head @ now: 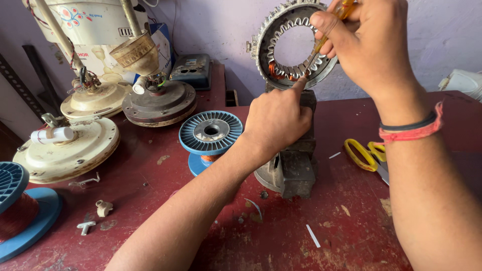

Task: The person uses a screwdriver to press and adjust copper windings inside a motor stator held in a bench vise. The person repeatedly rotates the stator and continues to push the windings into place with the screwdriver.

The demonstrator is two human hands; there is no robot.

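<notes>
Red workbench point(351, 221): left hand point(276, 120), mostly curled, forefinger touching the ring-shaped stator point(266, 50); right hand point(369, 42) grips a yellow-handled screwdriver point(331, 27); blue-white box point(161, 37) behind.

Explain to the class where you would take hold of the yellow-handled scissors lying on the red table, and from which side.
Grip the scissors by the yellow loops, coming from above and from the left. They lie flat on the red table with the loops pointing left and clear, while the blades run right, under the right hand's forearm.
</notes>
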